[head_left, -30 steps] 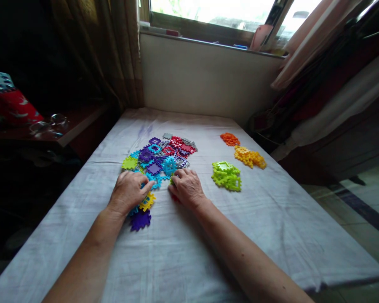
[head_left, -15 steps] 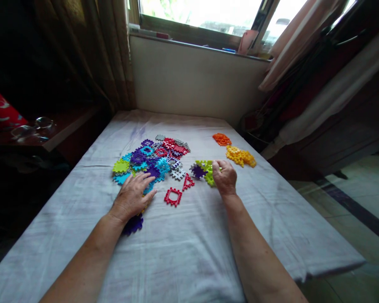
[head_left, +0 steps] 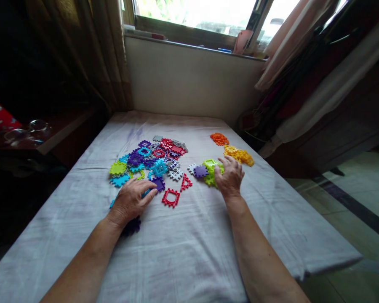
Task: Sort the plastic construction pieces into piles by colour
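My left hand lies over the near edge of a mixed pile of toothed plastic building pieces, fingers stretched out. Blue bits show under its fingers, and a dark purple piece is at its fingertips. Another dark purple piece pokes out below the wrist. My right hand is open, fingers spread, at the right side of a small heap of lime green pieces, partly covering it. Left of that heap, a purple square piece lies against a pale grey piece.
A red square frame and a red triangle piece lie between the hands. Orange pieces and yellow pieces form heaps at the back right. The table has a pale cloth. Eyeglasses rest on a side surface.
My right hand has gone from a closed grip at the green pieces to spread fingers, slightly to the right. The purple piece beside them now lies flat. Pieces under my left hand have shifted.
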The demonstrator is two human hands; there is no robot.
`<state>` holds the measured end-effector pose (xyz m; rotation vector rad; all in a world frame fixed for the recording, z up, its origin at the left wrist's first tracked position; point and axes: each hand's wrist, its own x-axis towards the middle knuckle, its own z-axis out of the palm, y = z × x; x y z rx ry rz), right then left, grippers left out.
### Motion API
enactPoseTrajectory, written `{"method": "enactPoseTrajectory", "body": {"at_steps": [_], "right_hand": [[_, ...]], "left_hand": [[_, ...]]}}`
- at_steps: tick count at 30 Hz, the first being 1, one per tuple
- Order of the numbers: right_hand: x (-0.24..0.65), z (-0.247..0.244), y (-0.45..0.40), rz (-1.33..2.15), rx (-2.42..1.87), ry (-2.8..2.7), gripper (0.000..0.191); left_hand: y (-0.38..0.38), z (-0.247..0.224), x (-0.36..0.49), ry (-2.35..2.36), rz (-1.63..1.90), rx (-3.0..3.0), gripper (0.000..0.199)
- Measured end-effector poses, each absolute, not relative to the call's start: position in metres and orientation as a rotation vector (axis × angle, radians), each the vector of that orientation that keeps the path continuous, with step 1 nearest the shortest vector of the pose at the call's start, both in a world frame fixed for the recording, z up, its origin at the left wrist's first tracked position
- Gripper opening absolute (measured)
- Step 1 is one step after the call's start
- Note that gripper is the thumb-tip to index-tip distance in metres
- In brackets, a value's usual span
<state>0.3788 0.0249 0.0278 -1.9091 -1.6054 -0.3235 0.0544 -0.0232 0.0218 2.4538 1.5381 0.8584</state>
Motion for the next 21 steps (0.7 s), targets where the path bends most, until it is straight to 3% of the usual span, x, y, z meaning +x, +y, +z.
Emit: {"method": "enactPoseTrajectory", "body": {"at_steps": [7, 12, 21], "right_hand": [[0.345, 0.060, 0.049, -0.079, -1.770, -2.598, 0.046], [0.342, 0.067, 0.064, -0.041, -1.780, -2.759, 0.030], [0.325, 0.062, 0.067, -0.048, -1.639, -2.899, 0.030]], "left_hand": [[-0.020, 0.020, 0.046, 1.659, 0.972, 2.403, 0.032], [-0.018, 0.019, 0.039, 1.744, 0.986, 2.408, 0.033], [-0.007, 0.013, 0.004, 2.125, 1.055, 2.233, 0.035]]}}
